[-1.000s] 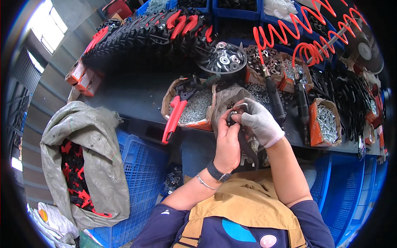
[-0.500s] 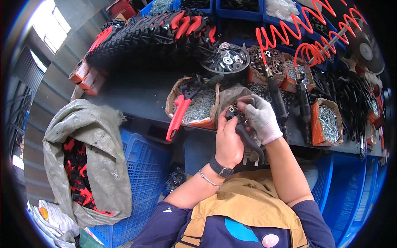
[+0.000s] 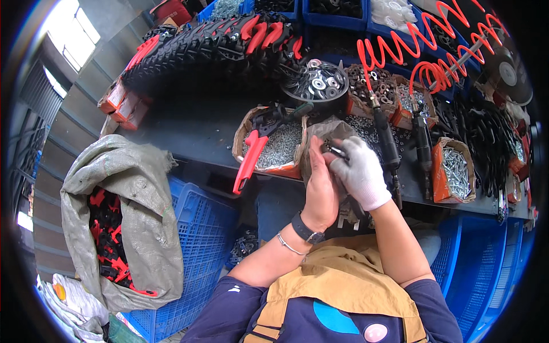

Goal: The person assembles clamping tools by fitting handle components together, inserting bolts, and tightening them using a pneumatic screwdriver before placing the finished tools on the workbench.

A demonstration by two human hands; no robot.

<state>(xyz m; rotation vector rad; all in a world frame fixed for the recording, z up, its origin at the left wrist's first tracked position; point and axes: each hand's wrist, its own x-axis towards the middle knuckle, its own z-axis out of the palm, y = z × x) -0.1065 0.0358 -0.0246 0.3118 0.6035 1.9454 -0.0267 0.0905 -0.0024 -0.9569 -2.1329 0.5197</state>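
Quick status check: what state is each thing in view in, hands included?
Left hand: bare, fingers nearly straight; grip hidden.
Right hand: white-gloved, fingers bent around a small dark part.
Left screw box: open, loaded.
Red-handled piece: lying across it, handle overhanging.
Right screw box: open, loaded.
Grey sack: open, red-and-black parts showing.
Black drivers: connected to red hoses.

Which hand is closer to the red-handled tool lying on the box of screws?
Left. The bare left hand is to the right of the red-handled tool, not touching it; the gloved right hand is farther right, beyond the left hand.
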